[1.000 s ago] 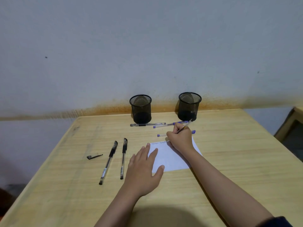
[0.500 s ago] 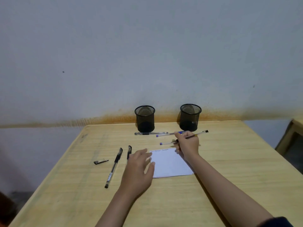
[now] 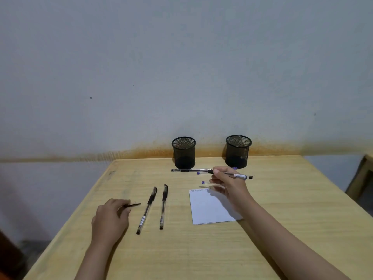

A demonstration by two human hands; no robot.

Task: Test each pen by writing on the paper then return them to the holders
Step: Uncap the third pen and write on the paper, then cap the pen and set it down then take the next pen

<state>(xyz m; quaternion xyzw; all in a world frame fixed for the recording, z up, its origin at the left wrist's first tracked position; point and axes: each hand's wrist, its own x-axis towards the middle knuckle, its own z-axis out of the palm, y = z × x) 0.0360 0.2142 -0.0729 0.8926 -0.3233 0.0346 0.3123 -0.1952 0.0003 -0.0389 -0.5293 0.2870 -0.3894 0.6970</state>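
Across the wooden counter (image 3: 201, 249), the sheet of paper (image 3: 210, 207) lies just below the right hand (image 3: 228, 184), whose curled fingers (image 3: 217, 171) pinch an uncapped pen (image 3: 236, 175) level above it, two mesh holders (image 3: 184, 152) standing just beyond. Left hand (image 3: 110, 219) fingers pinch the pen cap (image 3: 132, 205), two capped black pens (image 3: 155, 207) lying just to their right.

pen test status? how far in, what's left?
Early. Done: one line of writing along the top edge of the paper. In hand: right hand holds an uncapped pen; left hand pinches its loose cap. Left: both holders look empty, two black pens and three more lie on the table.
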